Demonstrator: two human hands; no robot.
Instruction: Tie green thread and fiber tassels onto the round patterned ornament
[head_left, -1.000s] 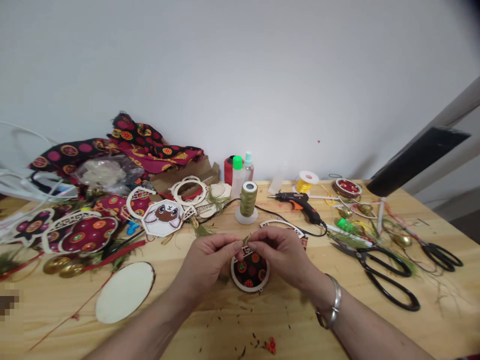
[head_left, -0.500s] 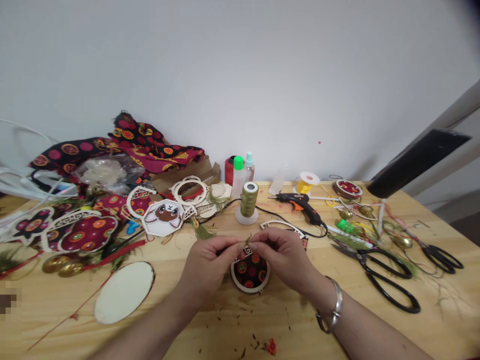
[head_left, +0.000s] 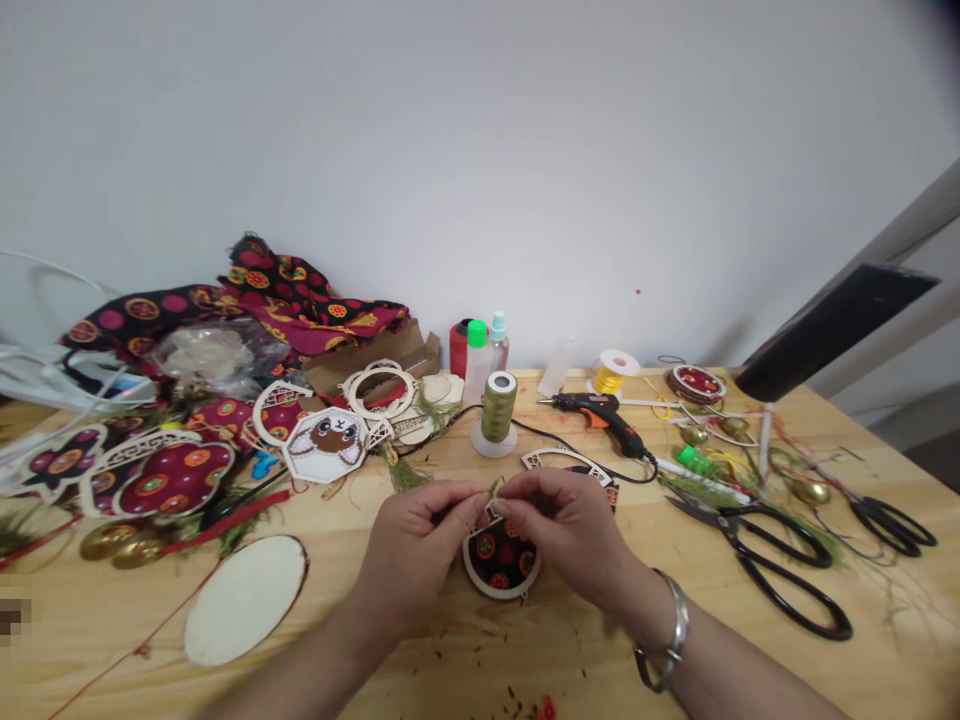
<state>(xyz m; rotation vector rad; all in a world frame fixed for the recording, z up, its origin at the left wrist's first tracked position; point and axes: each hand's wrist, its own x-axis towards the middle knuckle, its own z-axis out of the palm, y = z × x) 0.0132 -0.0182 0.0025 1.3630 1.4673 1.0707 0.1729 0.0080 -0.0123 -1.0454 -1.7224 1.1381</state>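
Your left hand (head_left: 420,535) and right hand (head_left: 566,525) meet fingertip to fingertip, both pinched tight on a wisp of olive thread (head_left: 493,487). Just beneath the grip, the round fabric ornament (head_left: 499,565) lies on the table (head_left: 465,665), with bare wood on your near side. The thread spool (head_left: 498,405) stands just beyond the grip, black scissors (head_left: 757,545) lie well right of it, and a pale oval blank (head_left: 244,598) lies well left.

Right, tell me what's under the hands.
Under the left hand and right hand lies a round fabric-faced ornament on the table. Its top edge is covered by the fingers, so any attachment there is hidden.
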